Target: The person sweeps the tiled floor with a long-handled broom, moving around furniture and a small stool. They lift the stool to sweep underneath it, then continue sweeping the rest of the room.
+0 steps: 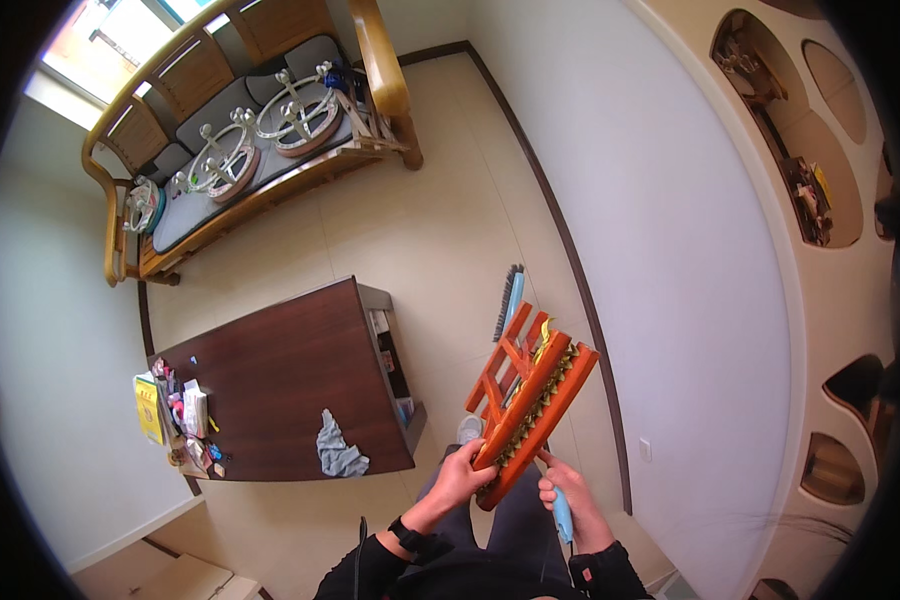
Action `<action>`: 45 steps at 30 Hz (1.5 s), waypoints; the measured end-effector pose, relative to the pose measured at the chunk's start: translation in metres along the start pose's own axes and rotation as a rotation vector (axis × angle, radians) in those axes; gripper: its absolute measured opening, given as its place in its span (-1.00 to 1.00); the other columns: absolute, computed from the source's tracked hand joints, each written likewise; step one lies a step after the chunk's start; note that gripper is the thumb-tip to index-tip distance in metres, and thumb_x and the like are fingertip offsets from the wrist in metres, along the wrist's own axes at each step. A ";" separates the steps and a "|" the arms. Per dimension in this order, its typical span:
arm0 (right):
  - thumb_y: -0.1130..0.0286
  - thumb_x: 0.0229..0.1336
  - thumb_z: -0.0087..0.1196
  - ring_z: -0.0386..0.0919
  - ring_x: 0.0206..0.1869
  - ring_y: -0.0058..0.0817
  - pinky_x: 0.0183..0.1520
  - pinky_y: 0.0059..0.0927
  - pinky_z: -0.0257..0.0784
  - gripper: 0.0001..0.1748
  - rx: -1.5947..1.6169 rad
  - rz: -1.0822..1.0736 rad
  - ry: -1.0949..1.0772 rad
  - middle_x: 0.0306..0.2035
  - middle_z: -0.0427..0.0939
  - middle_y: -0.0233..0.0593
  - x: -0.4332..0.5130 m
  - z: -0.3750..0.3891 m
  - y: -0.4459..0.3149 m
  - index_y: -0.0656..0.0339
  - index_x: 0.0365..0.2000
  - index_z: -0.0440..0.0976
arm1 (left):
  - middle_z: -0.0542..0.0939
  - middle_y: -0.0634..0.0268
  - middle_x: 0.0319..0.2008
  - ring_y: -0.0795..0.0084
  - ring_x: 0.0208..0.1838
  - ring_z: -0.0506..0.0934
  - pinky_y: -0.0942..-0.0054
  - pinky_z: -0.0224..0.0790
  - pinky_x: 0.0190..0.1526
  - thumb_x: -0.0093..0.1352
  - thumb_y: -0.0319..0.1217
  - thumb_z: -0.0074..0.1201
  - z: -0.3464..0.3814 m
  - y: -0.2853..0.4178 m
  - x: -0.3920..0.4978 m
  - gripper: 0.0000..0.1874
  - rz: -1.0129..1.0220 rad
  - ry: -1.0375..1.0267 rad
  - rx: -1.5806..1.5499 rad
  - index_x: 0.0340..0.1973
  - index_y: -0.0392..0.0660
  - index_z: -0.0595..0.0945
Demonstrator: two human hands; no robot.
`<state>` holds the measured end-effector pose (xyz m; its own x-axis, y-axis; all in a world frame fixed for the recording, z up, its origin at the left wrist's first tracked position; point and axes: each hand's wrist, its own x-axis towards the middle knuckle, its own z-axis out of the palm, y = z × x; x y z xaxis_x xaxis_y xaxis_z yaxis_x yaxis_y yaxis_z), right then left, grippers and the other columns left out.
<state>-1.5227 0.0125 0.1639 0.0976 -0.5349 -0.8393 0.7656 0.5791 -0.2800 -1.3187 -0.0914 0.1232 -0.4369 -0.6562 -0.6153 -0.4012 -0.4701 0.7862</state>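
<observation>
My left hand [465, 474] grips the lower end of a folded red wooden stool [521, 405], held tilted in front of my legs. Along the gap between its two long rails runs a row of small gold pieces, and a gold strip sticks up near the top. In my right hand [574, 499] is a light blue handle [562, 516] with a loop at its end; a finger points up towards the stool's lower rail. What the handle belongs to is hidden. Beyond the stool, a blue broom head [516, 292] with dark bristles shows near the floor.
A dark wooden table [285, 375] stands at the left, bearing a grey cloth [339, 450], books and small items. Its end has open compartments. A wooden sofa [262, 191] with white ring-shaped frames [221, 161] stands farther back. A white wall [660, 247] rises at the right.
</observation>
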 end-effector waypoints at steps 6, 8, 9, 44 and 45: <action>0.31 0.20 0.19 0.42 -0.54 -0.71 -0.53 -0.69 0.34 -0.57 -0.122 -0.031 0.006 -0.48 0.42 -0.45 0.075 0.030 -0.066 0.22 0.03 0.37 | 0.61 -0.03 -0.16 -0.02 -0.08 0.59 0.22 0.44 -0.06 0.18 -0.30 0.22 -0.010 0.057 0.053 -0.46 0.187 0.011 0.269 0.07 -0.16 0.50; 0.32 0.15 0.25 0.44 -0.55 -0.69 -0.53 -0.67 0.38 -0.56 -0.124 0.001 0.023 -0.46 0.46 -0.45 0.096 0.030 -0.101 0.20 0.00 0.41 | 0.61 -0.04 -0.19 -0.07 -0.09 0.57 0.17 0.44 -0.08 0.18 -0.27 0.20 -0.012 0.090 0.082 -0.45 0.162 -0.013 0.328 0.08 -0.13 0.50; 0.32 0.15 0.25 0.44 -0.55 -0.69 -0.53 -0.67 0.38 -0.56 -0.117 -0.008 -0.015 -0.47 0.46 -0.46 0.102 0.030 -0.116 0.20 0.01 0.41 | 0.61 -0.05 -0.20 -0.10 -0.10 0.56 0.15 0.44 -0.08 0.18 -0.25 0.20 -0.013 0.106 0.092 -0.45 0.129 -0.041 0.358 0.08 -0.12 0.50; 0.19 0.29 0.08 0.36 -0.48 -0.78 -0.61 -0.76 0.18 -0.55 0.297 -0.082 -0.029 -0.30 0.40 -0.39 0.257 0.283 -0.365 0.18 0.09 0.34 | 0.55 0.13 -0.33 0.07 -0.20 0.52 0.24 0.37 -0.13 0.19 -0.45 0.20 -0.221 0.203 0.410 -0.79 0.646 0.279 0.165 -0.29 -0.16 0.53; 0.21 0.28 0.08 0.35 -0.48 -0.78 -0.60 -0.76 0.19 -0.54 0.252 -0.077 -0.006 -0.30 0.39 -0.38 0.263 0.285 -0.372 0.18 0.11 0.33 | 0.57 0.13 -0.31 0.09 -0.18 0.54 0.27 0.39 -0.14 0.24 -0.45 0.18 -0.230 0.213 0.413 -0.82 0.614 0.294 0.165 -0.27 -0.17 0.53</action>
<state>-1.6007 -0.5183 0.1801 0.0361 -0.5751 -0.8173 0.9052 0.3654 -0.2171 -1.3999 -0.5984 0.0498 -0.3972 -0.9177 -0.0030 -0.2784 0.1174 0.9533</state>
